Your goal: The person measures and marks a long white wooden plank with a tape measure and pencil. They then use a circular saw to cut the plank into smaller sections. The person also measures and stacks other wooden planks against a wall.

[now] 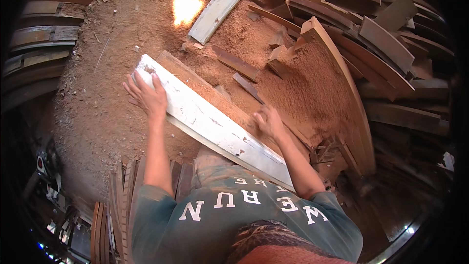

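Observation:
A long board (215, 122) with worn white paint, chipped and marked with dark scratches, slants across in front of my body. Its far end is at the upper left and its near end by my right forearm. My left hand (146, 93) rests at the far end with fingers spread and the thumb over the white face. My right hand (269, 121) is beside the board's right long edge, its fingers curled; what they hold, if anything, is hidden. A brown plank (195, 80) dusted with sawdust lies along the white board's far side.
Reddish sawdust (312, 83) is heaped at the right, beside a long upright-edged beam (342, 68). A short pale board (215, 14) and a brown offcut (235, 63) lie ahead. Stacked planks (44, 36) line the left; a jumbled wood pile (391, 49) fills the right.

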Demonstrator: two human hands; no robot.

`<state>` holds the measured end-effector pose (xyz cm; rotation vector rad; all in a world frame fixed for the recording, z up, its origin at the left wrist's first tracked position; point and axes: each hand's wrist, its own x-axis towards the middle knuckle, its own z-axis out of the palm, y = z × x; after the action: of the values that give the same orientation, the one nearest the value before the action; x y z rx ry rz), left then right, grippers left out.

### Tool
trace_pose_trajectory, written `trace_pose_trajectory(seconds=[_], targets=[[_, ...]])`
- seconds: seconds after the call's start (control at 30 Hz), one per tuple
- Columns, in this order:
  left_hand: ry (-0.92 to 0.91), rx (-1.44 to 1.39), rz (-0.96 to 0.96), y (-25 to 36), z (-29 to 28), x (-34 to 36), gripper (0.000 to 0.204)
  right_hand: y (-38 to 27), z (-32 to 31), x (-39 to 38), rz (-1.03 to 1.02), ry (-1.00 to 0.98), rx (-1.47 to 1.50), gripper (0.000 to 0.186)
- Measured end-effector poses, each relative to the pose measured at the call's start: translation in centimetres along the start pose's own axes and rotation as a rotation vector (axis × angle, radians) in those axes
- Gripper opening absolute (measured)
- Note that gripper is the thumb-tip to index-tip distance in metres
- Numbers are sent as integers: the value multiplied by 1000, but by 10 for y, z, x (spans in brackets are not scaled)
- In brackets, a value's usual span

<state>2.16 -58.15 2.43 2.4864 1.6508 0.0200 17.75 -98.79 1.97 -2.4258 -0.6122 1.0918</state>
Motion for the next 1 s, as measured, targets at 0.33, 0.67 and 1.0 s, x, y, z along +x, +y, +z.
trace_pose_trajectory(seconds=[0.33,0.67,1.0], targets=[[39,30,40,28,16,-16,77,6,-23,388,73,142,-79,51],[-9,3,101,25,14,-9,77,9,-20,634,-55,204,-345,99],[-51,14,89,25,14,-7,79,-11,35,678,269,43,-325,117]])
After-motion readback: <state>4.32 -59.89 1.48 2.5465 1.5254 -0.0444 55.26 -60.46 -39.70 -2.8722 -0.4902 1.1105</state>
